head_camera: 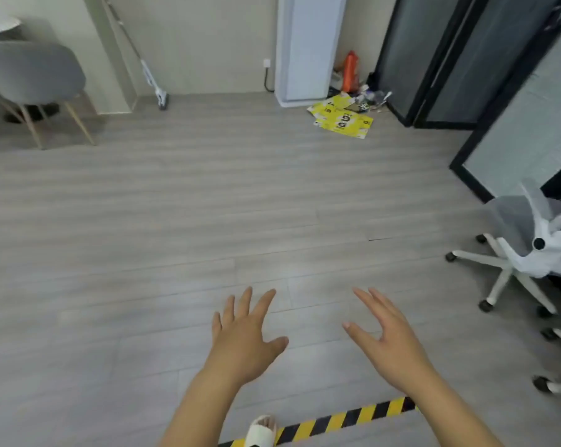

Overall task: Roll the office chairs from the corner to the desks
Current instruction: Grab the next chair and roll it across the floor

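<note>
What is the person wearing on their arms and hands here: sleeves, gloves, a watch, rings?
Nothing shows. The left hand and right hand are bare, without gloves, and no rings are visible on the fingers. Both forearms are uncovered down to the frame's edge: no sleeves, watch or wristband in view.

White office chair [530,250] at my far right
I see grey mesh over a white star base on black casters [486,305], standing on the floor [208,221]; a second chair [559,387] shows only its legs nearer me.
</note>
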Available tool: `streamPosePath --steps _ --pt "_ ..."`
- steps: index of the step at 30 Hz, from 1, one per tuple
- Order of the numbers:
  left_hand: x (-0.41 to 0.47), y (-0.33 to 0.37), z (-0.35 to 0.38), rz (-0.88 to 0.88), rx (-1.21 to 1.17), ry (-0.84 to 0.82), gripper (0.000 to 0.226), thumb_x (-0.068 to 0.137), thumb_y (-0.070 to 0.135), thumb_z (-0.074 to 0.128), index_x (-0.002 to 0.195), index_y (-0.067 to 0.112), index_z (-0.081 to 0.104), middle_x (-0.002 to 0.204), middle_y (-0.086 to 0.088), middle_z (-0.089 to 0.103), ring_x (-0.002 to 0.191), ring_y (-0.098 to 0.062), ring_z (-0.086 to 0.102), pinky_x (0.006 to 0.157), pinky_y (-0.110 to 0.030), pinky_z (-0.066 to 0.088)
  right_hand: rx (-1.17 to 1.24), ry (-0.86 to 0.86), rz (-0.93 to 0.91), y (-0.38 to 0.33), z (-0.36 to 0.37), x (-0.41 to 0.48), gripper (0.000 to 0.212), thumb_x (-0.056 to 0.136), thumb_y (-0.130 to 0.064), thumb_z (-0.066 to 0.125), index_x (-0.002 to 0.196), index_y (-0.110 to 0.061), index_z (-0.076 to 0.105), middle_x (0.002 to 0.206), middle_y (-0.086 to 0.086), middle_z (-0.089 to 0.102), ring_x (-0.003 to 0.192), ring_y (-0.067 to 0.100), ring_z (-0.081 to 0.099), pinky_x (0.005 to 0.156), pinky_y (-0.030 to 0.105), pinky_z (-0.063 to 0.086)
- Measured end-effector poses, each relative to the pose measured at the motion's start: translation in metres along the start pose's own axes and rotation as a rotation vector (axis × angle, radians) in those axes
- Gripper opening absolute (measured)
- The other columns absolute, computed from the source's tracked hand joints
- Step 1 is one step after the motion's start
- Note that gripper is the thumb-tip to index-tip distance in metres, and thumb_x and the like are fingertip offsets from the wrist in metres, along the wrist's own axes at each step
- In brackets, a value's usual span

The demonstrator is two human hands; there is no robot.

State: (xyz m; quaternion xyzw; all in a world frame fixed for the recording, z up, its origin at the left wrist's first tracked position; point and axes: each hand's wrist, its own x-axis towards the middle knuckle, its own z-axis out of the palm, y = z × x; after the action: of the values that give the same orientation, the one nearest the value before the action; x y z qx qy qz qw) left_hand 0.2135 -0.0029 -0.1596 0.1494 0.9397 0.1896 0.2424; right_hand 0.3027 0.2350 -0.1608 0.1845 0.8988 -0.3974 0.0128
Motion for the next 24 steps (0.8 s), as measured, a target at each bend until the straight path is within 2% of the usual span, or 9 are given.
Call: streamPosePath --steps 3,6,8,11,14,19,22,24 --pt "0.087 0.045 -0.023 0.106 0.031 -0.040 0.080 0.091 0.059 0.049 0.151 0.047 -0.001 0.163 0.005 -0.013 0.149 -0.027 -0.015 0.121 -0.048 -0.003 0.042 0.182 0.083 0.005 -0.046 0.038 0.057 0.085 -0.060 0.056 0.137 -0.054 0.036 0.150 -0.028 0.020 0.144 -0.002 0.009 0.119 0.036 0.017" --pt "0.160 0.113 -0.027 0.278 0.124 -0.129 0.081 0.090 0.059 0.050 0.151 0.047 -0.001 0.163 0.005 -0.013 0.149 -0.028 -0.015 0.121 -0.048 -0.003 0.096 0.339 0.247 0.038 -0.084 0.046 0.054 0.085 -0.053 0.060 0.135 -0.053 0.039 0.148 -0.026 0.025 0.143 -0.002 0.015 0.117 0.030 0.019" --pt "0.200 0.166 -0.019 0.407 0.160 -0.197 0.081 0.090 0.059 0.050 0.151 0.048 -0.001 0.163 0.005 -0.014 0.149 -0.027 -0.015 0.120 -0.048 -0.004 0.139 0.437 0.364 0.067 -0.107 0.046 0.056 0.086 -0.051 0.062 0.138 -0.048 0.042 0.149 -0.023 0.030 0.141 -0.002 0.020 0.114 0.026 0.021" --pt "0.255 0.245 0.002 0.587 0.243 -0.272 0.081 0.090 0.061 0.050 0.150 0.050 -0.003 0.162 0.007 -0.015 0.149 -0.026 -0.016 0.120 -0.048 -0.005 0.188 0.583 0.526 0.114 -0.145 0.057 0.055 0.086 -0.049 0.062 0.138 -0.044 0.043 0.148 -0.020 0.034 0.140 0.001 0.025 0.111 0.027 0.025" --pt "0.305 0.316 0.027 0.687 0.289 -0.350 0.080 0.089 0.060 0.051 0.149 0.052 -0.003 0.162 0.009 -0.016 0.149 -0.023 -0.017 0.120 -0.047 -0.006 0.235 0.728 0.635 0.165 -0.179 0.081 0.055 0.086 -0.048 0.063 0.137 -0.043 0.045 0.149 -0.018 0.036 0.140 0.002 0.026 0.111 0.028 0.025" --pt "0.383 0.412 0.031 0.750 0.376 -0.400 0.080 0.089 0.060 0.052 0.148 0.053 -0.001 0.162 0.009 -0.013 0.149 -0.023 -0.014 0.120 -0.047 -0.005 0.325 0.851 0.696 0.219 -0.246 0.148 0.054 0.088 -0.041 0.065 0.139 -0.037 0.046 0.149 -0.014 0.037 0.139 0.004 0.028 0.111 0.027 0.024" --pt "0.441 0.470 0.019 0.800 0.362 -0.310 0.084 0.088 0.061 0.053 0.149 0.052 -0.004 0.163 0.009 -0.008 0.150 -0.022 -0.009 0.121 -0.046 0.000 0.335 0.887 0.677 0.243 -0.294 0.201 0.057 0.089 -0.039 0.065 0.142 -0.033 0.045 0.142 -0.020 0.038 0.131 -0.005 0.027 0.108 0.021 0.022" --pt "0.477 0.499 0.018 0.788 0.273 -0.278 0.087 0.087 0.061 0.055 0.149 0.050 -0.005 0.163 0.009 -0.002 0.150 -0.021 -0.004 0.121 -0.045 0.004 0.342 0.902 0.642 0.256 -0.323 0.233 0.054 0.089 -0.038 0.066 0.139 -0.034 0.047 0.136 -0.026 0.038 0.125 -0.008 0.029 0.106 0.020 0.024"
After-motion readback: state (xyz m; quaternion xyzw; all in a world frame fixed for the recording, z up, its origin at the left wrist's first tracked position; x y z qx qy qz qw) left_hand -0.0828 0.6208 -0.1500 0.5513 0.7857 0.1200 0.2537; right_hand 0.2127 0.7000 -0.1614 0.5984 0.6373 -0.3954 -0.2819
